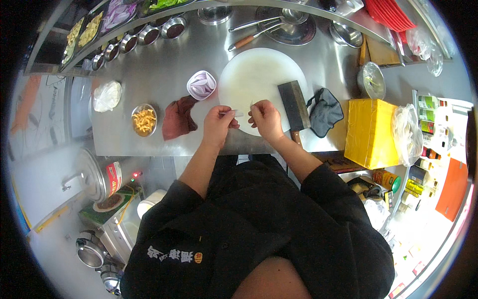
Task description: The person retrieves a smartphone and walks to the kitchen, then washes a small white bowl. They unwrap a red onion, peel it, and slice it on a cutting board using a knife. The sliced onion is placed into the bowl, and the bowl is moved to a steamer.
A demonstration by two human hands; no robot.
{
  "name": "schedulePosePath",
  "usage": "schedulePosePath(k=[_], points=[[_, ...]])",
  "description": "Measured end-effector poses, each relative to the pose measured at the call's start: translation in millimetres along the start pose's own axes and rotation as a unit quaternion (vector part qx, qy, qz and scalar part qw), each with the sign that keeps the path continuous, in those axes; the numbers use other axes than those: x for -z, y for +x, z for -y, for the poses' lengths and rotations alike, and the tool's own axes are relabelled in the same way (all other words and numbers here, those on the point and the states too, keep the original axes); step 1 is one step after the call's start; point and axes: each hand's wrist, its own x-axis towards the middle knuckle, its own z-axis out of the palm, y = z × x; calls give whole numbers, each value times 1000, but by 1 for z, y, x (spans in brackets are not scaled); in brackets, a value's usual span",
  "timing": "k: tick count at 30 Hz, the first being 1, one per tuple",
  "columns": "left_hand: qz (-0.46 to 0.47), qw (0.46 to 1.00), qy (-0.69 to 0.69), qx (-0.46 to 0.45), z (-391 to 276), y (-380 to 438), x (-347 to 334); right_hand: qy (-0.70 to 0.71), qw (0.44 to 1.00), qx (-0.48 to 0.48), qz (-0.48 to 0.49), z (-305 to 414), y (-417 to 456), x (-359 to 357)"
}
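Observation:
My left hand [217, 125] is over the near left edge of a round white cutting board [254, 67]. Its thumb and fingers pinch a small pale piece [238, 113], possibly onion. Just to its right, my right hand [266, 117] is closed with fingertips together. A thin whitish sliver [251, 104] shows at those fingertips; what it is cannot be made out. A cleaver [293, 102] lies across the board's right edge, its wooden handle toward me. Left of the board stands a white bowl of cut red onion wedges [201, 85].
A dark red cloth [180, 119], a bowl of yellowish strips [144, 119] and a white plastic bag [107, 96] lie to the left. A dark grey cloth [325, 113] and a yellow box [368, 133] are rightward. Ladles [257, 35] rest at the back, below a shelf.

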Motion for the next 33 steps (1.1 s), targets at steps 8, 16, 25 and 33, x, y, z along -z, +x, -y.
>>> schedulePosePath(k=[8,16,25,33], points=[[-6,999,49,13,13,-4,16,-83,995,-34,49,-7,28,0],[113,990,-44,75,-9,-16,26,68,987,-92,111,1,-6,-21],[152,951,-255,89,11,-20,52,77,963,-148,212,30,-8,-30],[129,976,-131,115,17,-11,73,-130,974,-36,181,15,-3,-46]])
